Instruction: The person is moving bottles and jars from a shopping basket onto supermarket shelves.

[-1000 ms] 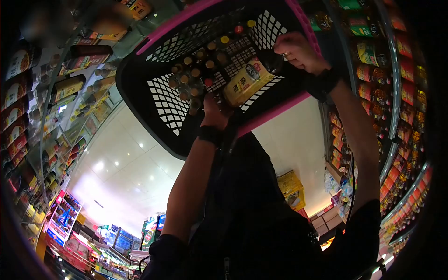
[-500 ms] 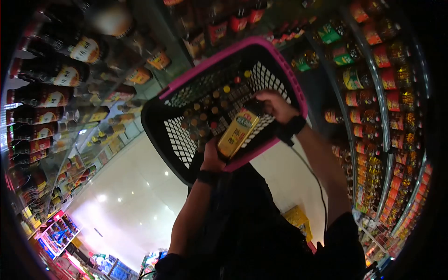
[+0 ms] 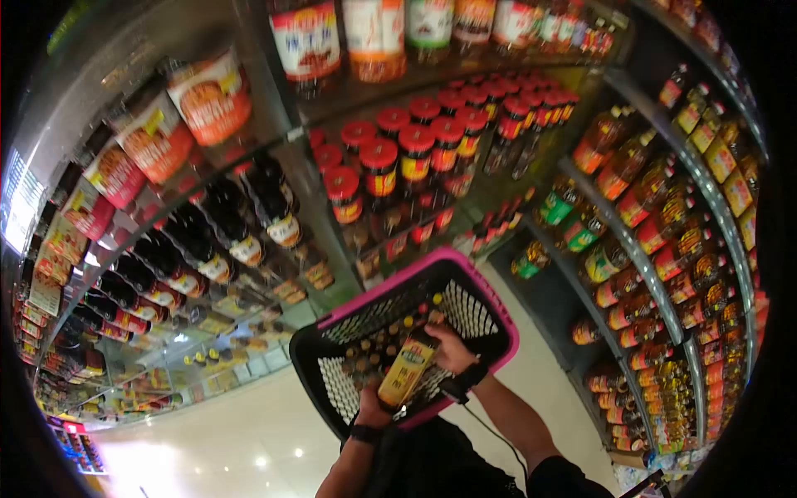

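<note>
A bottle with a yellow label [image 3: 407,369] and a dark neck lies slanted between my two hands. My left hand [image 3: 375,408] is closed round its lower end, and my right hand [image 3: 451,349] grips it near the neck. Right below the bottle is a black shopping basket with a pink rim [image 3: 500,309]. Inside the basket stand several small bottles [image 3: 363,358], some with yellow or red caps; the held bottle and my hands hide part of them.
Red-lidded jars [image 3: 415,149] fill the shelf ahead. Dark bottles [image 3: 224,220] line the left shelves, with large labelled tubs [image 3: 209,100] above. On the right, curved shelves carry oil bottles [image 3: 664,261]. Pale floor [image 3: 274,448] shows beneath the basket.
The view has tilted up toward the shelves, so the basket, hands and bottle sit lower in the picture. Both hands still hold the yellow-labelled bottle over the basket.
</note>
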Action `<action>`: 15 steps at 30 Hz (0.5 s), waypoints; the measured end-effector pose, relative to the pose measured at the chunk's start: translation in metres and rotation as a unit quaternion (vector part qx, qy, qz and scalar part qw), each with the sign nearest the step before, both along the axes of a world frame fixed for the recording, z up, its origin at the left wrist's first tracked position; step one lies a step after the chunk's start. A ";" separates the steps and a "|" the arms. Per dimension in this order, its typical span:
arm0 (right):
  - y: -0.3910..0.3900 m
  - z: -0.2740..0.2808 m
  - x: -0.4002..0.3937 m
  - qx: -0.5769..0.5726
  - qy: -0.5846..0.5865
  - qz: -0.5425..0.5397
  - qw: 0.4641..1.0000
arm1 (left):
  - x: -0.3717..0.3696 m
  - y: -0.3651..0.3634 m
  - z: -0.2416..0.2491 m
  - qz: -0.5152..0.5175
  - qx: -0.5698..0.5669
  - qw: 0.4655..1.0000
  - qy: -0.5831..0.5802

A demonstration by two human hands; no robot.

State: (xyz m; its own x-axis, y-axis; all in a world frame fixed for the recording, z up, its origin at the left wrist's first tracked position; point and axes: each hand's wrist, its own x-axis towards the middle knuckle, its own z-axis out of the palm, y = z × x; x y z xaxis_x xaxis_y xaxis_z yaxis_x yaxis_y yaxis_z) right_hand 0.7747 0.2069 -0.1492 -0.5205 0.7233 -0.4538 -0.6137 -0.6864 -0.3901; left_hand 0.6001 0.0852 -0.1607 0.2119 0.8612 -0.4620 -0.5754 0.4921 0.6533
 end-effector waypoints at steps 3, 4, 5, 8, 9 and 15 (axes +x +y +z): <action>0.001 0.002 -0.001 0.079 -0.031 -0.014 0.996 | 0.008 0.007 0.020 0.095 -0.204 0.966 -0.128; 0.000 0.003 -0.002 0.076 -0.038 -0.010 0.996 | 0.009 0.006 0.012 0.094 -0.192 0.968 -0.128; 0.004 0.004 -0.003 0.073 -0.045 -0.007 0.996 | 0.008 0.004 -0.005 0.100 -0.184 0.969 -0.130; 0.002 0.019 -0.006 0.033 -0.084 0.021 0.996 | 0.008 -0.007 -0.024 0.108 -0.172 0.967 -0.152; 0.001 0.022 -0.008 0.019 -0.105 0.035 0.994 | 0.009 -0.008 -0.022 0.113 -0.173 0.963 -0.170; -0.016 -0.055 -0.021 0.145 -0.182 0.039 0.972 | 0.022 -0.036 0.001 0.219 -0.152 0.956 -0.124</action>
State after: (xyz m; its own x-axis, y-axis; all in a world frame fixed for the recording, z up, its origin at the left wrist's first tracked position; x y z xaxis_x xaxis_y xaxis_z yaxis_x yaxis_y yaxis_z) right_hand 0.7537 0.1914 -0.2038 -0.4213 0.8133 -0.4012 -0.3493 -0.5538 -0.7558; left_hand 0.6221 0.0487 -0.1592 -0.0030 0.7270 -0.6866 -0.8887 0.3128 0.3351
